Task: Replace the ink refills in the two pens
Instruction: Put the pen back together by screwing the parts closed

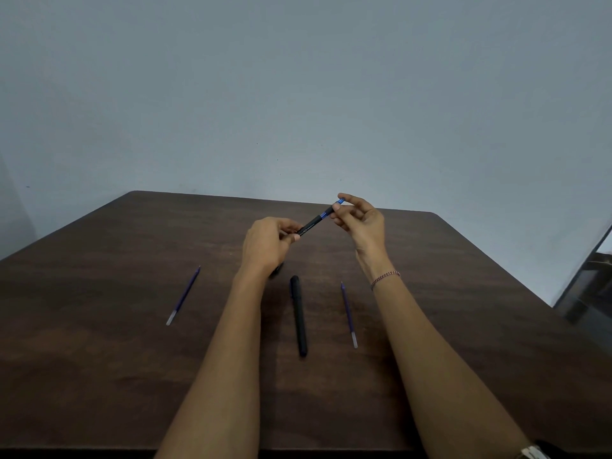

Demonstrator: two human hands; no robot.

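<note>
A black pen with blue rings (316, 220) is held in the air above the table's middle. My left hand (268, 243) grips its lower barrel, and the fingers of my right hand (359, 218) pinch its blue upper end. A second black pen (299, 315) lies capped on the table between my forearms. One purple refill (183, 295) lies to the left of my left arm. Another purple refill (348, 314) lies between the second pen and my right arm. A small dark piece (276, 271) shows under my left wrist, mostly hidden.
The dark brown wooden table (99, 359) reaches a plain grey wall behind. Its rounded far corners and right edge are in view. A dark object (586, 293) stands past the table's right edge. A thin bracelet (385, 278) circles my right wrist.
</note>
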